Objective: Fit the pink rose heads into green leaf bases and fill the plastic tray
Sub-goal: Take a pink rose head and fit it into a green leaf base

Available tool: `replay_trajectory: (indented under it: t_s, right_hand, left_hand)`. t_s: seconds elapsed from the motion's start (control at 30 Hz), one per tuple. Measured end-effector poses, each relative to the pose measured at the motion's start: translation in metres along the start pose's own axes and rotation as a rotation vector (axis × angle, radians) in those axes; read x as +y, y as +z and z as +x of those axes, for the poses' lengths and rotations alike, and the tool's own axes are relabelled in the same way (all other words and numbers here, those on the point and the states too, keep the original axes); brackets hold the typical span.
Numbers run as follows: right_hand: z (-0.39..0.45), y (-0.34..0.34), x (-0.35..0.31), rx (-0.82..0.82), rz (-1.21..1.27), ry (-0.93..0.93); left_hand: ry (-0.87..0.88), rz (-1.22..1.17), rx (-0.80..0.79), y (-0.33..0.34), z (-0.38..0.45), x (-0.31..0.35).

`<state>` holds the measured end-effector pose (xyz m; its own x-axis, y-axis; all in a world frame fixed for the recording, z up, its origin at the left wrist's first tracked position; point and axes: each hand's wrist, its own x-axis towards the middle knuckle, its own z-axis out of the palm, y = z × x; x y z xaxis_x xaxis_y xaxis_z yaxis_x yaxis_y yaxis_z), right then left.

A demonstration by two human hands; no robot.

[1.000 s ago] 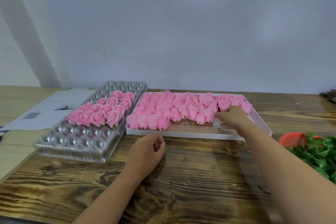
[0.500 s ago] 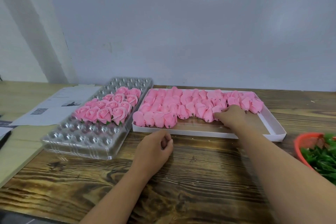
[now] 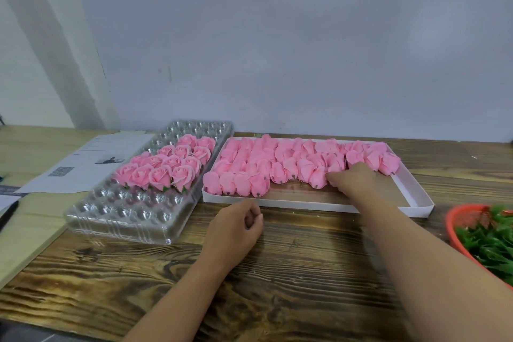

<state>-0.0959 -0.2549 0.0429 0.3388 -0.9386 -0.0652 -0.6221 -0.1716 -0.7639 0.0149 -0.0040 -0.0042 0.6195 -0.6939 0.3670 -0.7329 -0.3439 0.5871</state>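
Right grip (image 3: 350, 181) reaches among soft pink rose heads (image 3: 280, 165), hold unclear; left grip (image 3: 236, 228) loosely curled, empty.

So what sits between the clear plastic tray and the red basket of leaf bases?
Head view: the white box of loose rose heads, right hand reaching in.

Loose pink rose heads (image 3: 277, 164) fill a white box; finished roses (image 3: 166, 166) occupy the clear tray's (image 3: 116, 216) middle.
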Motion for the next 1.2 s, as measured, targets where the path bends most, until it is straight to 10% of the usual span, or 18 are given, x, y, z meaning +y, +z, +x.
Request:
replay_trajectory:
  t_s: [0.43, 0.67, 0.97, 1.2]
  right_hand:
    - [-0.004, -0.034, 0.003, -0.326, 0.891, 0.353]
    - [-0.060, -0.016, 0.011, -0.372, 1.037, 0.125]
    - [-0.123, 0.005, 0.023, -0.532, 0.963, -0.183]
    - [-0.136, 0.009, 0.022, -0.658, 0.949, -0.274]
  left_hand:
    - [-0.004, 0.001, 0.003, -0.001, 0.000, 0.002]
    - [-0.024, -0.077, -0.054, -0.004, 0.002, 0.006]
    - [-0.313, -0.831, -0.502, 0.000, 0.006, 0.054]
    - [-0.259, -1.059, -0.525, 0.009, 0.013, 0.073]
